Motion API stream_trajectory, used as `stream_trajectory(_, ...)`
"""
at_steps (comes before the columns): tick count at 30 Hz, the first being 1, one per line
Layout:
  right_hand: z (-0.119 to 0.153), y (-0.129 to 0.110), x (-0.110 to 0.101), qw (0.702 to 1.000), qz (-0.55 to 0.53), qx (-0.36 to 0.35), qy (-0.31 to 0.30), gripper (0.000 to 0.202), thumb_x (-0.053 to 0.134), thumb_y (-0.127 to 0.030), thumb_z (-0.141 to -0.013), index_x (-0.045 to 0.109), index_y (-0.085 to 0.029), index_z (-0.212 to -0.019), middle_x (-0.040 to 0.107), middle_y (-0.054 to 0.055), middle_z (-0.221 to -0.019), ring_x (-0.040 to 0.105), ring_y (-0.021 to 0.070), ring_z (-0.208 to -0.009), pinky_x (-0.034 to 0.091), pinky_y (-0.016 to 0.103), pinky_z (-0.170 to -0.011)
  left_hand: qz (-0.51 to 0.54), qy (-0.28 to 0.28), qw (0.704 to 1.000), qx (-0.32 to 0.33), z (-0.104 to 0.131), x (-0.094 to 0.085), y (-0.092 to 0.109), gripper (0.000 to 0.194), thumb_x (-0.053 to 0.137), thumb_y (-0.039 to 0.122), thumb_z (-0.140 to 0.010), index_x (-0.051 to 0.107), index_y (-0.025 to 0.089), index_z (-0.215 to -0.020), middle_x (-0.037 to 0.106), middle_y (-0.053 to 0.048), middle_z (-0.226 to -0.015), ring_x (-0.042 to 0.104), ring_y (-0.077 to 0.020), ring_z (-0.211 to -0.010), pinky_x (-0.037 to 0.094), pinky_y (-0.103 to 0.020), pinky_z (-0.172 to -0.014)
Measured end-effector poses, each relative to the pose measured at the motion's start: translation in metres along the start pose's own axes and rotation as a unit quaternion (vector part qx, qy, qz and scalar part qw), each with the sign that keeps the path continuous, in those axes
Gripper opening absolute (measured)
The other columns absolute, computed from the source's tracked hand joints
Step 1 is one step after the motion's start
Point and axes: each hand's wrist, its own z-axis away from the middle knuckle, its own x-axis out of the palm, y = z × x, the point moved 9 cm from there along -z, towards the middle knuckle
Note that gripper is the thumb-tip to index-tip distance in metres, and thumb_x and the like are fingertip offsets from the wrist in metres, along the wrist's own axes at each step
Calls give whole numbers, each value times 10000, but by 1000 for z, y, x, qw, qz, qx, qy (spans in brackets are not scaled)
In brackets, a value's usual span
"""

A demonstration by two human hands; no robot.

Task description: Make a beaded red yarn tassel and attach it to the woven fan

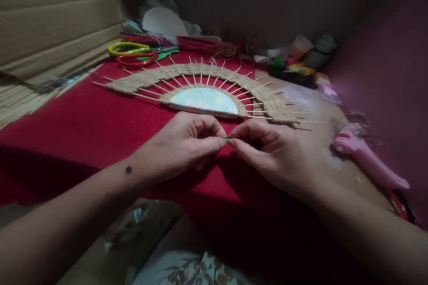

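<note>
Between the fingertips of both hands is a tiny green piece (227, 139), mostly covered by the fingers. My left hand (190, 140) pinches it from the left, thumb against forefinger. From the right, my right hand (267, 147) pinches it in the same way, and the fingertips of the two hands nearly touch. Just beyond them a half-round woven fan shape (194, 70) lies on the red cloth (83, 120), with thin sticks radiating through its twine band. A pale blue-green half disc (205, 100) forms its centre.
Yellow-handled scissors (129, 48) and red-handled scissors (137, 59) lie at the back left. A pink glue gun (371, 156) rests on the board (321, 142) at right. Cardboard (60, 22) stands at left; a cup (301, 46) and small items are at the back right.
</note>
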Motion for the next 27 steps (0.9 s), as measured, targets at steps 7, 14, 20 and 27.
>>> stream_trajectory(7, -3, 12, 4, 994, -78, 70, -10, 85, 601, -111, -816, 635, -138, -743, 583, -51, -579, 484, 54, -498, 377, 172, -475, 21, -2, 1000, 1, -2, 0, 2, 72, 624, 184, -791, 595, 165, -729, 499, 58, -419, 402, -38, -346, 275, -106, -319)
stream_trajectory(14, -1, 29, 14, 954, -231, 187, -38, 92, 596, -131, -805, 600, -148, -715, 531, -77, -487, 439, 36, -393, 327, 145, -378, 23, 5, 1000, 21, 0, 0, 5, 102, 629, 223, -815, 603, 169, -733, 514, 57, -439, 432, -39, -370, 293, -96, -330)
stream_trajectory(20, 1, 33, 19, 940, -260, 215, -50, 70, 600, -154, -787, 581, -161, -721, 537, -77, -480, 462, 49, -377, 330, 143, -359, 45, 8, 999, 6, 0, 1, 0, 109, 610, 248, -826, 572, 179, -751, 493, 69, -438, 415, -45, -357, 290, -108, -324)
stream_trajectory(27, -7, 25, 15, 973, -168, 145, -61, 58, 597, -199, -795, 614, -155, -829, 608, -23, -646, 555, 100, -544, 433, 217, -488, 5, 3, 999, 31, -2, 0, -6, 227, 608, 377, -832, 540, 175, -751, 483, 70, -470, 419, -43, -386, 321, -112, -356)
